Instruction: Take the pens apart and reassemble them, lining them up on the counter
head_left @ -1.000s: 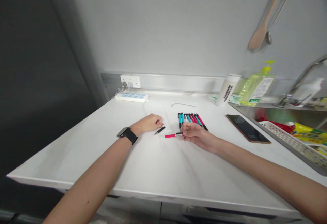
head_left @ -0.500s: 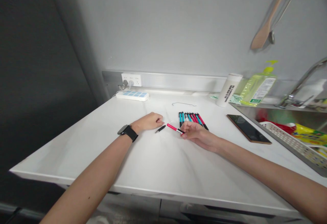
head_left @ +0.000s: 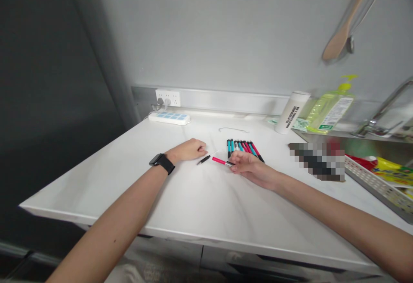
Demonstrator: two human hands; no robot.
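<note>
Between the thumb and fingers of my right hand (head_left: 247,166) is a red pen barrel (head_left: 219,160), its red end pointing left and its darker end at the fingertips. My left hand (head_left: 192,149), with a black watch (head_left: 158,159) at the wrist, rests on the counter with its fingers curled closed; whatever it may hold is hidden. Just below those fingers lies a short black pen grip (head_left: 204,160) with a pointed tip. Behind my right hand, several blue, red and white pens (head_left: 240,145) lie side by side, their near ends partly covered.
A power strip (head_left: 169,118) sits at the back left of the white counter (head_left: 193,205). A thin wire-like strand (head_left: 234,129) lies behind the pens. Toward the right stand a white bottle (head_left: 292,113) and a yellow-green soap bottle (head_left: 331,109), near a sink with a perforated basket (head_left: 374,182).
The red barrel in my right hand has tilted slightly nearer to level. My left fingers stay curled in about the same place. The whole view has shifted a little.
</note>
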